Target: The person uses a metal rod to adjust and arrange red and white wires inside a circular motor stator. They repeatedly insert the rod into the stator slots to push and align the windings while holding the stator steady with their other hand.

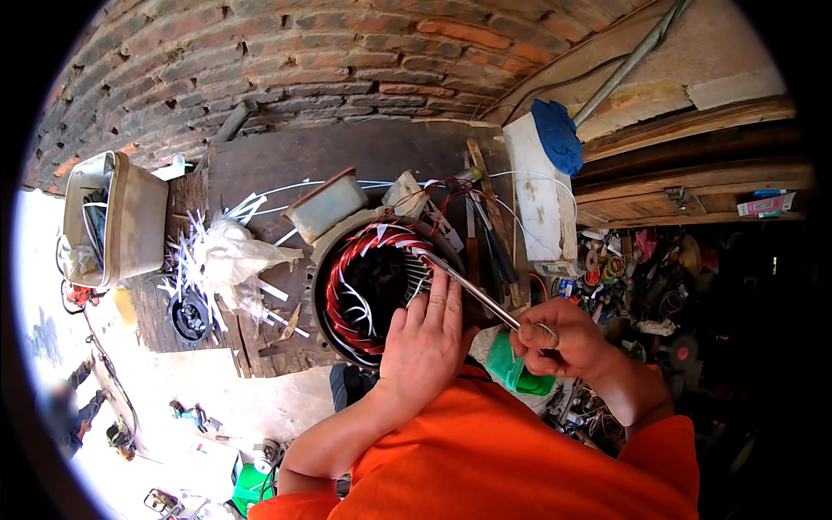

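Note:
A round motor stator [317, 293] sits on the dark wooden bench [295, 147], with red windings [347, 260] and white strips [355, 308] inside its ring. My left hand [425, 342] reaches over its near right part, fingers stretched out and touching the windings beside the tip of a long metal tool. My right hand [555, 338], at the lower right of the stator, grips the ringed handle of that tool [481, 299], which slants up to the windings by my left fingertips. What lies under my left fingers is hidden.
A plastic bucket [130, 225], white strips with a bag [238, 256], and a small dark bowl [189, 319] are at left. A plastic block [325, 208] and long tools [494, 243] flank the stator. Right are a blue cloth [556, 137] and cluttered shelves [659, 303]. Another person [76, 407] is at far left.

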Tool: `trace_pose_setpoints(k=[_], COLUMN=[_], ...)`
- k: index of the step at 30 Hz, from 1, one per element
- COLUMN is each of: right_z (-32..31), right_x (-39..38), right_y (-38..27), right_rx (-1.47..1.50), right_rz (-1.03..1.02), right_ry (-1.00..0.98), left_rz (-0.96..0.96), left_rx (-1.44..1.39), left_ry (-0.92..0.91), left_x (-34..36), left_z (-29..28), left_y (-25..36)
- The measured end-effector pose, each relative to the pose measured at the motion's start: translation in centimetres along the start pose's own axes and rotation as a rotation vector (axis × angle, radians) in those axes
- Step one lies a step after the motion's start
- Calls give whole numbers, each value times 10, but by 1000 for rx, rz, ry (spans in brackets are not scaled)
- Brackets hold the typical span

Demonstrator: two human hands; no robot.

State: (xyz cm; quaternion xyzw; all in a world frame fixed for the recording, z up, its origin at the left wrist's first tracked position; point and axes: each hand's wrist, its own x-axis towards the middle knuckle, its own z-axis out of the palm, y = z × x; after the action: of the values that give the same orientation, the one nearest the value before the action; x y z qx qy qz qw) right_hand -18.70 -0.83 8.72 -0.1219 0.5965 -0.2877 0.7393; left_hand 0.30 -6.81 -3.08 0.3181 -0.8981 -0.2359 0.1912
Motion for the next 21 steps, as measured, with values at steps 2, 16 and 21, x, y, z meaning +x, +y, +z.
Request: trace_pose_setpoints(k=[2, 16, 21], right_z=[4, 9, 9], right_x=[3, 12, 15], right_y=[-1, -13, -20], right_rx=[21, -168, -161], right_rz=[0, 3, 70], right_ry=[7, 32, -23], left_rz=[2, 13, 9], left_rx=[0, -10, -11], left_ry=[-1, -28, -20], left_x=[0, 1, 0], left_z=[0, -4, -2], left_y=[0, -1, -2])
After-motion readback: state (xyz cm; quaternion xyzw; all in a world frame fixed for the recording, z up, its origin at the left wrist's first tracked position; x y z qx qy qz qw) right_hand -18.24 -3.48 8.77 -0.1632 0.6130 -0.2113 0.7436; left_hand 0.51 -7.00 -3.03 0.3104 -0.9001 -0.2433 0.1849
